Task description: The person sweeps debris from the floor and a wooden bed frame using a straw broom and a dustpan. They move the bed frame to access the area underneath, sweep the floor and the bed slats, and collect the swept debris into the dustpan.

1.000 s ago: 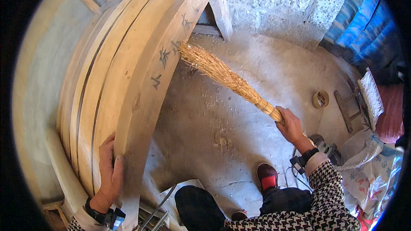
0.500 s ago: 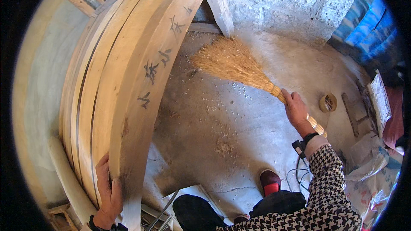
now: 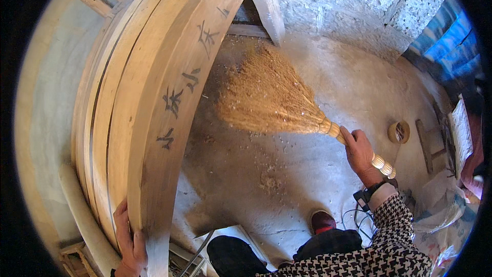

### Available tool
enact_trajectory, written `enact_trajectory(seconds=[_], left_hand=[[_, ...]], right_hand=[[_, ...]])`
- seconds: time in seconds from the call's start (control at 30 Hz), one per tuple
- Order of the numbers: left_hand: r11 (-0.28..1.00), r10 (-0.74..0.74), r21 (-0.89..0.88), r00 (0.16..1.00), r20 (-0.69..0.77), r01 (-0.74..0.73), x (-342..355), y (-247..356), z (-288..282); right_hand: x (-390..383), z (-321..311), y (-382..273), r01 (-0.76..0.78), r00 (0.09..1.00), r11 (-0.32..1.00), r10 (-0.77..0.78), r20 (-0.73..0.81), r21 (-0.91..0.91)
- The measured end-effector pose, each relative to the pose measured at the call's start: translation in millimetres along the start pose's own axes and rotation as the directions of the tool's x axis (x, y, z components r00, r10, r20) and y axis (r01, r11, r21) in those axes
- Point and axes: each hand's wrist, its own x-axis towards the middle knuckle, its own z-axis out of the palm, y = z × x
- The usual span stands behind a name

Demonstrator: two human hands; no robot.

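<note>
A straw broom [image 3: 271, 95] with a bound, ridged handle slants across the floor, its bristles fanned out toward the far left beside a slatted wooden bed [image 3: 154, 184]. Around the handle, just behind the binding, my right hand [image 3: 361, 156] is closed; the handle's end sticks out past the wrist. My left hand [image 3: 130, 243] grips the near end of the bed's thick side rail, with the fingers over its top edge and the thumb beside them. Small white bits and dust lie on the concrete floor [image 3: 241, 174] near the bristles, which hide part of them.
A rough stone wall [image 3: 348, 0] stands at the back, with blue sheeting [image 3: 451, 36] on its right. At right are a tape roll [image 3: 398, 132], a small wooden frame [image 3: 428, 146] and plastic bags [image 3: 438, 202]. A black cable [image 3: 353, 220] lies beside my shoe [image 3: 323, 221].
The broom's bristles have swept nearer to me and slightly left, covering the scattered white bits. My right hand has moved a little nearer and right; my left hand stays on the bed rail.
</note>
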Motion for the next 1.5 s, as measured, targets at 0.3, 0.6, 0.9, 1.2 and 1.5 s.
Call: enact_trajectory(seconds=[0.3,0.6,0.9,1.2,1.5], left_hand=[[0.999,0.006,0.050,0.999,0.040,-0.008,-1.4,-5.0,-1.0],[1.000,0.000,-0.006,1.000,-0.015,0.000,-2.2,-5.6,4.4],[0.998,-0.046,0.044,0.999,-0.001,0.046,-5.4,-17.2,2.4],[0.999,-0.041,0.008,0.998,-0.052,0.042,-5.3,-13.4,4.9],[0.998,-0.068,-0.004,0.996,-0.054,0.068,-8.2,-22.1,5.7]], right_hand=[[26.5,2.9,39.3,-0.033,0.991,0.984,0.009,-0.134,-0.177],[19.7,-16.1,53.9,0.097,0.995,0.981,-0.094,0.022,-0.169],[32.4,-35.9,86.2,-0.048,0.996,0.965,0.025,-0.089,-0.257],[48.0,-24.4,92.8,0.012,0.999,0.971,-0.022,-0.040,-0.237],[30.7,-42.4,93.6,-0.025,0.997,0.972,0.006,-0.080,-0.233]])
